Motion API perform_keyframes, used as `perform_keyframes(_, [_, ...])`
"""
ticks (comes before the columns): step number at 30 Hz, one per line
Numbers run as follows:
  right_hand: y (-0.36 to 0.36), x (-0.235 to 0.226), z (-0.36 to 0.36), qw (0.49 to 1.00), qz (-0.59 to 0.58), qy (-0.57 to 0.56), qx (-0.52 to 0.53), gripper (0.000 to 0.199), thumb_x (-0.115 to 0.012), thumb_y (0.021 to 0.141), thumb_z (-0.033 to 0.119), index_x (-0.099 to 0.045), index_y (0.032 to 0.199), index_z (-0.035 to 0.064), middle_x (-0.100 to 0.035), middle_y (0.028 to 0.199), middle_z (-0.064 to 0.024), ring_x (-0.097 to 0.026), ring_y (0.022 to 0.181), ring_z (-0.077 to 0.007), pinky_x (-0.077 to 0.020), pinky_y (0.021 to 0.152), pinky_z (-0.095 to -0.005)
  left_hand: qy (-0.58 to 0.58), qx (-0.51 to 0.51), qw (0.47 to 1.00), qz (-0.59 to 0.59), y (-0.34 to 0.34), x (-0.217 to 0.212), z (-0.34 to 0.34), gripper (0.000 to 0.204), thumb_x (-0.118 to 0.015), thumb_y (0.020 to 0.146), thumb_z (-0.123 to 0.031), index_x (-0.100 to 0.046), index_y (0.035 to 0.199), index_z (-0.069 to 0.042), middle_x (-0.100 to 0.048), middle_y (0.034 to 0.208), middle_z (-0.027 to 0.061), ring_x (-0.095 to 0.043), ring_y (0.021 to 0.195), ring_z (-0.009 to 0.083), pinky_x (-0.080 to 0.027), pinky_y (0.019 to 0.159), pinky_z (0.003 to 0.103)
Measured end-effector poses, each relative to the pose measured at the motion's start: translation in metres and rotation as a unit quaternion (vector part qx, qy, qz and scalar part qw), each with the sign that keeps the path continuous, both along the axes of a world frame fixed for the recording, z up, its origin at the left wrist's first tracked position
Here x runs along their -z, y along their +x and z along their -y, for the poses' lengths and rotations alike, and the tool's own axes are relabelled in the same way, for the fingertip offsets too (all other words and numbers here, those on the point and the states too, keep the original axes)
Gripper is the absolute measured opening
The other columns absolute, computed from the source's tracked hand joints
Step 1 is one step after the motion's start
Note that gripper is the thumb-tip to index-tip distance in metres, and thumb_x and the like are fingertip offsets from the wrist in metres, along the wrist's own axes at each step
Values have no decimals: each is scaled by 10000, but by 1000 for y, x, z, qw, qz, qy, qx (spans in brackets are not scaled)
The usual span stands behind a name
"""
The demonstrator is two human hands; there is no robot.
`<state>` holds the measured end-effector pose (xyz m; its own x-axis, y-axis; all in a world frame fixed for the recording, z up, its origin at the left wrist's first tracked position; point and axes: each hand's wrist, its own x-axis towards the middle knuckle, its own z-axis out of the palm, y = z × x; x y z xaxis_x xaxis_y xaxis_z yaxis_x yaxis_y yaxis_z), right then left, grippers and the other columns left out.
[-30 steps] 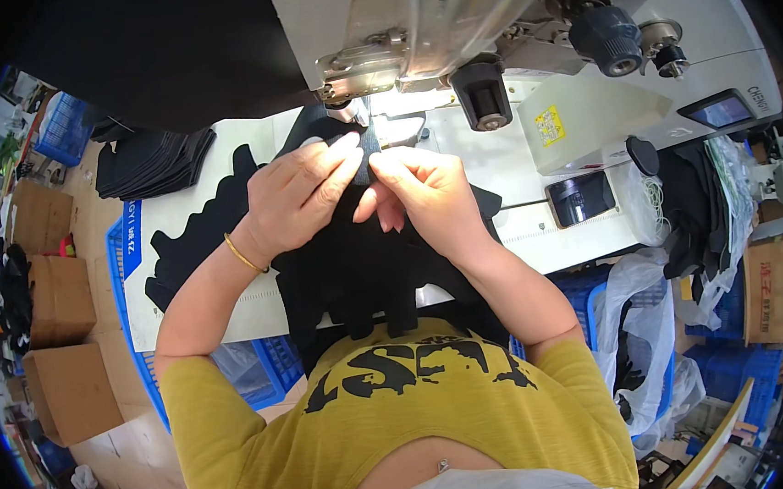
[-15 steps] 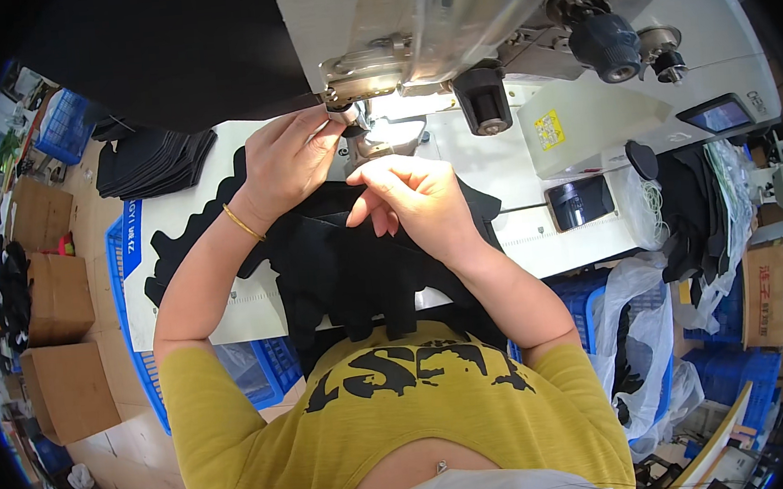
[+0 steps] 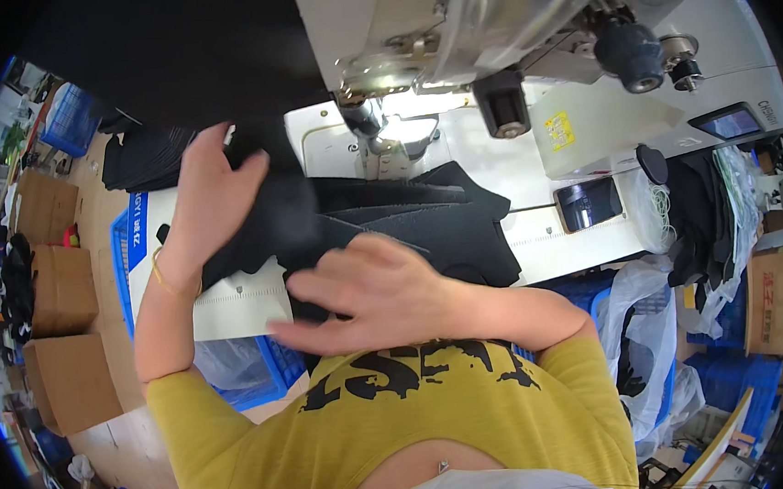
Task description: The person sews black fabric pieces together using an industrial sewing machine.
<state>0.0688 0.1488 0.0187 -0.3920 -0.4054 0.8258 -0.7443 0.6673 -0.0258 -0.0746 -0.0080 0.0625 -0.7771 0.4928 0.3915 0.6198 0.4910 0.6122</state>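
Observation:
My left hand (image 3: 219, 189), with a bracelet at its wrist, is at the left of the table, its thumb over a dark piece of black fabric (image 3: 279, 198) blurred by motion. The fingers beneath are partly hidden. Low in front of my body, my right hand (image 3: 373, 296) hovers with fingers spread and nothing in them, somewhat blurred. More black fabric pieces (image 3: 464, 230) lie in front of the sewing machine (image 3: 551, 108) and partly under my right hand. The lit needle area (image 3: 402, 138) has neither hand at it.
A stack of black pieces (image 3: 141, 158) sits at the table's far left. On the right are a phone (image 3: 589, 203) and black cloth with clear plastic (image 3: 697, 211). Blue crates (image 3: 250, 371) stand below the table, and cardboard boxes (image 3: 71, 385) on the floor at left.
Both hands have left the needle area. My left hand moved left, with black fabric swinging beside it; my right hand came down and left, its fingers spreading. The fabric at the machine shifted.

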Motion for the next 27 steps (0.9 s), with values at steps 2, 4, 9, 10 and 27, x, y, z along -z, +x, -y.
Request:
perform_keyframes(2, [2, 11, 11, 997, -79, -8, -16, 324, -713, 725, 240, -689, 1039, 162, -610, 948, 1, -594, 723, -171, -470, 609, -301, 48, 88, 990, 102, 29, -6, -3, 533, -610, 777, -38, -453, 1280, 45, -598, 1143, 226, -593, 1050, 348, -443, 939, 353])
perform_keyframes(4, [1, 15, 3, 998, -37, -30, 30, 286, -709, 750, 228, -691, 1017, 128, -604, 864, -4, -558, 655, -185, -460, 585, -299, 72, 131, 977, 153, 38, 1, -11, 566, -626, 788, -49, -418, 1307, 40, -587, 1160, 223, -587, 1056, 338, -437, 952, 357])
perform_keyframes(9, [16, 8, -20, 827, 386, -407, 40, 136, -653, 886, 128, -621, 880, -5, -513, 575, -4, -483, 531, -59, -387, 497, -235, -15, 123, 985, -120, 31, -6, -15, 221, -611, 884, -93, -590, 1058, 40, -644, 962, 138, -626, 823, 176, -493, 712, 294])
perform_keyframes(10, [12, 12, -26, 754, 464, -465, -5, 157, -647, 908, 122, -606, 874, -26, -508, 565, 22, -434, 543, -3, -369, 487, -210, 72, 180, 973, 126, 35, -9, -22, 136, -610, 908, -106, -633, 921, 28, -643, 761, 80, -578, 614, 103, -454, 570, 256])
perform_keyframes(27, [-25, 23, -36, 649, 459, -595, -121, 151, -632, 911, 150, -670, 940, 7, -627, 772, 29, -545, 656, -22, -476, 503, -193, 62, 109, 933, 336, 0, -1, -61, 235, -726, 831, -245, -724, 884, -16, -638, 718, -14, -546, 659, 44, -418, 632, 195])
